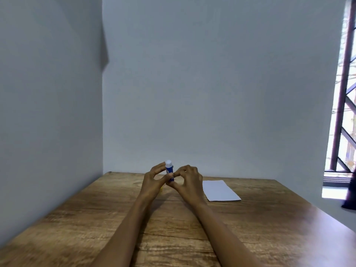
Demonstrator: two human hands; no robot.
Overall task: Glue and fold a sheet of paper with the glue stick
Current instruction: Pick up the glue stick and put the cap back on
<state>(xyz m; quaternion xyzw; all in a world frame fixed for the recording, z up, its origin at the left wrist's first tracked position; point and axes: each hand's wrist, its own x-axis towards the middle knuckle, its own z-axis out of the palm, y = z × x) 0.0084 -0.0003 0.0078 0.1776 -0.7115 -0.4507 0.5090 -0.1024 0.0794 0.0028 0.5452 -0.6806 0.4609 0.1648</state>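
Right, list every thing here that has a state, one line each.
glue stick: upright, held above the table by both hands, white tip showing at the top.
left hand: closed on the glue stick's side.
right hand: fingers pinching the glue stick's lower end.
sheet of paper: flat on the table, unfolded, untouched.
table: bears the paper.

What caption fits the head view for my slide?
Both hands, left hand and right hand, hold an upright blue glue stick above a wooden table, white paper sheet lying nearby.
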